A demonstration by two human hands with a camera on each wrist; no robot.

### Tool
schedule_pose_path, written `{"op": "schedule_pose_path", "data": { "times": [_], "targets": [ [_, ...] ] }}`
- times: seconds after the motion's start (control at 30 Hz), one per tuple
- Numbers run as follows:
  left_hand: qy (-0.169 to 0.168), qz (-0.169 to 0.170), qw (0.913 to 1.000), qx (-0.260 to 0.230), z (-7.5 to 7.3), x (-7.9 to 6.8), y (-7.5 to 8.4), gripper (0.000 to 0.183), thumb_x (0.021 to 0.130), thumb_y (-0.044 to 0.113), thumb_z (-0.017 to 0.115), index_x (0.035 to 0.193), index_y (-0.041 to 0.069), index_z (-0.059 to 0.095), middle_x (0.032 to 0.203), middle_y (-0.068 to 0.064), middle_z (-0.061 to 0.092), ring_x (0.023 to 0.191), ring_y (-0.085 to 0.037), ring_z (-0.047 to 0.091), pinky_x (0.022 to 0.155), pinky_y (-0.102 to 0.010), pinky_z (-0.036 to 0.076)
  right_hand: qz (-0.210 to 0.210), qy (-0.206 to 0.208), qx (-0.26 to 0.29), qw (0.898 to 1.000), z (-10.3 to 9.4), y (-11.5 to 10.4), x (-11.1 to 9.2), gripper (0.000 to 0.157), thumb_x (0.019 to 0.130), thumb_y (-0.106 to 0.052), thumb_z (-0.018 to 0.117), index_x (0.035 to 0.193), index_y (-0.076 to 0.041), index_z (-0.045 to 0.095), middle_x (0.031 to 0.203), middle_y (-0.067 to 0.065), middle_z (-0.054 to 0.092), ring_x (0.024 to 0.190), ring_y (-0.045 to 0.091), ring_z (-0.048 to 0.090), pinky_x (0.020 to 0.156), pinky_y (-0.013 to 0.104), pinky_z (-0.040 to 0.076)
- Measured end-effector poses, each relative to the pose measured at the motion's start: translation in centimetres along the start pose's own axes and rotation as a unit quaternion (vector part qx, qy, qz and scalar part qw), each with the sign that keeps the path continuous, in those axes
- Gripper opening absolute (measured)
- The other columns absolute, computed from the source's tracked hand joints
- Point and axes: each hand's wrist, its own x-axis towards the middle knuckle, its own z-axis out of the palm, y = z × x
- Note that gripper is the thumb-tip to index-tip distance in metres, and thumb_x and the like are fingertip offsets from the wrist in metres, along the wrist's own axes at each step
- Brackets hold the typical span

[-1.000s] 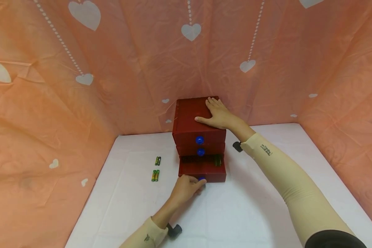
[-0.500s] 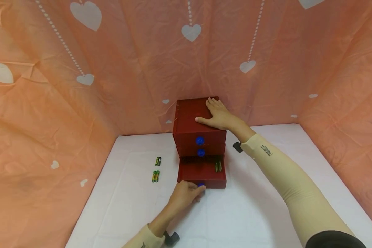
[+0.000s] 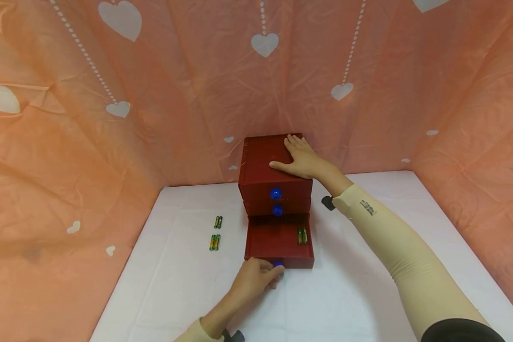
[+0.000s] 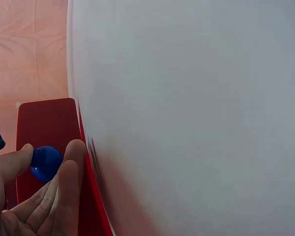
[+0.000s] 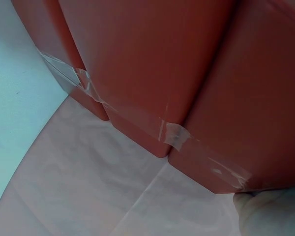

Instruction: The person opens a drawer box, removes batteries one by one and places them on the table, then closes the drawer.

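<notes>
A red three-drawer box (image 3: 262, 161) stands at the back of the white table, with round blue knobs on its drawers. The bottom drawer (image 3: 269, 244) is pulled out, and two green batteries (image 3: 302, 236) lie inside at its right. My left hand (image 3: 254, 279) pinches that drawer's blue knob (image 4: 46, 163) between thumb and fingers. On top of the box my right hand (image 3: 299, 159) rests flat with spread fingers. In the right wrist view only part of the right hand (image 5: 270, 214) shows, beside the taped red side of the box.
Left of the box, on the white table (image 3: 179, 285), lie a smaller battery pair (image 3: 218, 222) and a larger green pair (image 3: 214, 242). An orange cloth (image 3: 188, 95) with white hearts hangs behind and at both sides.
The left hand has drawn the bottom drawer further toward the front, bringing the two batteries inside into fuller sight. The right hand has stayed in place on the box.
</notes>
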Motion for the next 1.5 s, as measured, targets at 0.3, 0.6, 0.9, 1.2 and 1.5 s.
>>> {"op": "schedule_pose_path", "data": {
  "times": [0.3,0.6,0.9,1.2,1.5],
  "targets": [
    [0.002,0.002,0.9998,-0.021,0.4,-0.9,0.1,0.035,0.101,0.04,0.076,0.09,0.008,0.083,0.068,0.004,0.073,0.064,-0.011,0.067,0.056,-0.023,0.045,-0.001,0.001,0.0,1.0,-0.2,-0.1,-0.1,0.106,0.103,-0.068,0.053,0.168,0.006,0.012,0.178,0.024,0.004,0.166,0.036,-0.003,0.133,0.048,-0.006],
    [-0.001,0.011,0.9999,-0.012,0.7,-1.6,0.2,0.032,0.099,0.036,0.078,0.094,0.006,0.084,0.068,0.006,0.074,0.064,-0.012,0.069,0.062,-0.025,0.05,0.0,0.002,0.005,1.0,-0.2,-0.1,-0.2,0.106,0.103,-0.068,0.053,0.168,0.005,0.012,0.178,0.023,0.003,0.166,0.035,-0.004,0.133,0.046,-0.007],
    [0.001,0.009,0.9999,-0.007,0.6,-1.8,0.0,0.028,0.099,0.034,0.079,0.094,0.007,0.084,0.07,0.007,0.074,0.064,-0.012,0.068,0.06,-0.025,0.051,0.0,-0.001,0.001,1.0,-0.1,0.0,-0.1,0.107,0.102,-0.068,0.053,0.169,0.005,0.011,0.178,0.024,0.003,0.166,0.036,-0.005,0.133,0.046,-0.008],
    [-0.001,0.0,0.9969,0.079,-0.1,-2.4,1.0,0.026,0.098,0.036,0.08,0.093,0.012,0.086,0.079,0.008,0.076,0.072,-0.01,0.058,0.062,-0.027,0.047,-0.001,0.002,0.007,1.0,-0.1,0.0,-0.1,0.106,0.103,-0.068,0.053,0.169,0.004,0.011,0.178,0.023,0.003,0.166,0.035,-0.004,0.133,0.044,-0.008],
    [-0.007,0.04,0.9943,0.099,-1.7,-2.5,2.8,0.024,0.098,0.035,0.08,0.094,0.012,0.084,0.078,0.011,0.073,0.07,-0.004,0.062,0.065,-0.025,0.053,0.002,0.0,0.005,1.0,-0.2,-0.1,-0.1,0.106,0.103,-0.068,0.052,0.169,0.004,0.011,0.178,0.023,0.003,0.166,0.035,-0.004,0.133,0.046,-0.007]
  ]
}}
